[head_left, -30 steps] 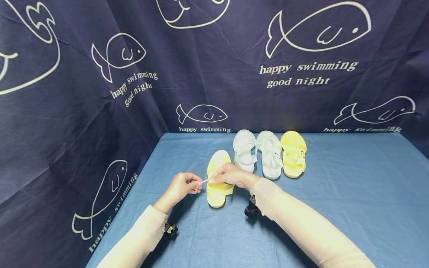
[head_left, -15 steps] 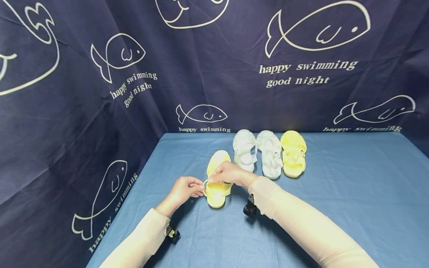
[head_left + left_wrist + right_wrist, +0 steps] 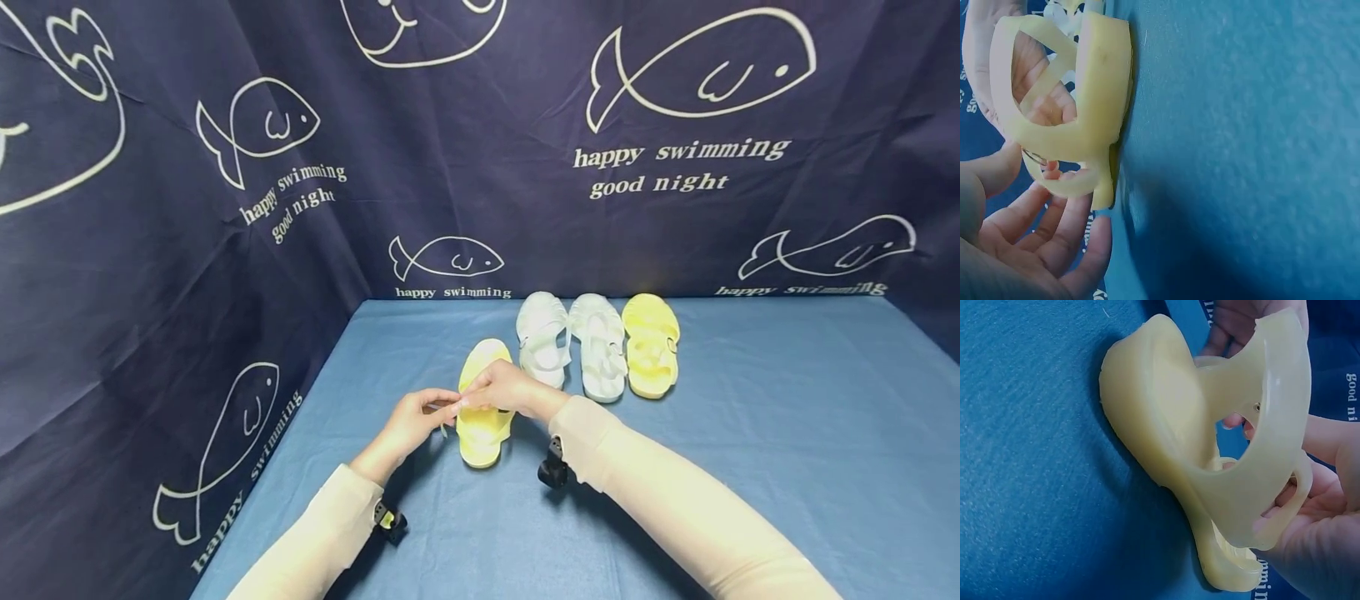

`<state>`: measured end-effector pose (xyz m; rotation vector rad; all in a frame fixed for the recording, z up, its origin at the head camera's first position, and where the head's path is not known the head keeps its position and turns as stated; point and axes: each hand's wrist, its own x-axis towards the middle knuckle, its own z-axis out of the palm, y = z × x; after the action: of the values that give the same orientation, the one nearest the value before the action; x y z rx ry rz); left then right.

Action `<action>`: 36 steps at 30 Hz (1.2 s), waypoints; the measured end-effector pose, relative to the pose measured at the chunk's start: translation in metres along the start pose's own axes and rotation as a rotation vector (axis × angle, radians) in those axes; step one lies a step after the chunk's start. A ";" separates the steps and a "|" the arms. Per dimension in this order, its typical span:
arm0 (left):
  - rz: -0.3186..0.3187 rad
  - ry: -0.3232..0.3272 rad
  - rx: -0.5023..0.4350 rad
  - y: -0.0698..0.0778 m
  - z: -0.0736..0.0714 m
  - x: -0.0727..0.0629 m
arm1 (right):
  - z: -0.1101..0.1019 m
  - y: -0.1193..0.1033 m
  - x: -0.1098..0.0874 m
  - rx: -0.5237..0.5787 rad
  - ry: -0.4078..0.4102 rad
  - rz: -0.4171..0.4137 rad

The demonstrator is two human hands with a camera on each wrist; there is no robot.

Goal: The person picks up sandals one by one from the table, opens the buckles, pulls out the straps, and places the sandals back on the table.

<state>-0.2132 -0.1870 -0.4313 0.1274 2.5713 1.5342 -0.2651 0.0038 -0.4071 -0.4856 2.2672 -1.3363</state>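
Observation:
A yellow sandal (image 3: 478, 446) lies on the blue table, toe away from me. My left hand (image 3: 411, 423) is at its left side, thumb and forefinger pinching the ankle strap near the small metal buckle (image 3: 1034, 156). In the left wrist view the loose strap end (image 3: 1072, 185) curls in front of the left fingers. My right hand (image 3: 510, 388) reaches over the sandal from the right, its fingertips meeting the left ones and pinching the strap at the buckle. The right wrist view shows the heel strap (image 3: 1285, 394) standing up in a loop, partly hiding the fingers.
Behind and right of the worked sandal stand a pale green sandal (image 3: 542, 312), a second pale green sandal (image 3: 602, 385) and another yellow sandal (image 3: 651, 312), side by side along the back edge. A dark blue curtain (image 3: 450, 200) with fish drawings hangs behind and on the left.
The left hand has come right to meet the right fingertips. The strap, earlier stretched and then curved between the hands, now has its end hanging below the left fingers. The right hand has barely moved.

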 end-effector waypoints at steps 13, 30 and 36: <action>-0.052 0.050 -0.042 -0.002 0.005 0.006 | 0.003 -0.002 -0.002 -0.083 0.074 -0.107; -0.058 0.042 -0.085 0.005 0.004 0.010 | -0.004 -0.016 -0.007 -0.425 0.135 -0.352; -0.091 0.039 -0.078 0.007 0.002 0.011 | -0.003 -0.016 -0.006 -0.458 0.152 -0.338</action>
<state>-0.2237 -0.1801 -0.4274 -0.0279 2.5037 1.6163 -0.2612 0.0018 -0.3905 -0.9871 2.7186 -1.0135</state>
